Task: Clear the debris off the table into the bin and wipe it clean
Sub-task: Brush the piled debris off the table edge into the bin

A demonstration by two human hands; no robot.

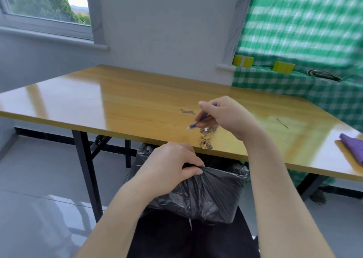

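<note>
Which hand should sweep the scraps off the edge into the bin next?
Likely right. The right hand, holding a blue pen, is beside the scraps; the left hand grips the bin bag.

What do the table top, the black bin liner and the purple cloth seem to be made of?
Table top: wood or wood-look laminate, glossy; grain lines and reflections show.
Bin liner: thin shiny plastic film; it bunches into fine creases where the left hand grips it.
Purple cloth: probably textile, matte, folded; weave too blurred to tell.
</note>
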